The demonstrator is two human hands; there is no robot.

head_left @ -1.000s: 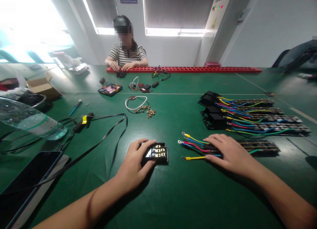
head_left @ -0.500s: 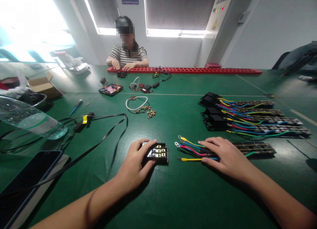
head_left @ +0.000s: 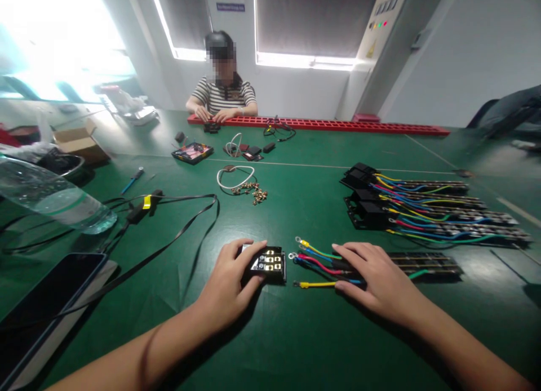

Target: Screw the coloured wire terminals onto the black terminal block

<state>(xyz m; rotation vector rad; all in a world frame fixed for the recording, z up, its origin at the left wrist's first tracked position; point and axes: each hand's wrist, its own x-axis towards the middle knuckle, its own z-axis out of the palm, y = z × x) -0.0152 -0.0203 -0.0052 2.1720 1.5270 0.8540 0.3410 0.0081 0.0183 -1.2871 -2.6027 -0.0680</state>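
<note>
My left hand [head_left: 234, 271] is closed around a black terminal block [head_left: 274, 261] with brass contacts facing up; the palm hides its left part. Just to its right, my right hand [head_left: 372, 272] lies over a bundle of coloured wires [head_left: 319, 262], fingers and thumb on either side of it. Ring terminals at the wire ends point toward the terminal block, with a small gap between. Behind that hand the wires run to a long black strip [head_left: 435, 264] with metal rows, lying flat. A small pile of brass screws [head_left: 257, 194] sits beyond, near a white cable loop [head_left: 234, 178].
At the right lie several wired black strips [head_left: 456, 210] with black housings [head_left: 359, 202]. On the left are a plastic bottle [head_left: 63, 202], a phone [head_left: 54, 312] and a black cable [head_left: 181, 233]. Across the table a person [head_left: 222, 95] sits behind a red slotted rail [head_left: 321, 123].
My right hand has slid the wire bundle and strip left, so the ring terminals are closer to the terminal block. My left hand keeps its hold. The view has shifted slightly.
</note>
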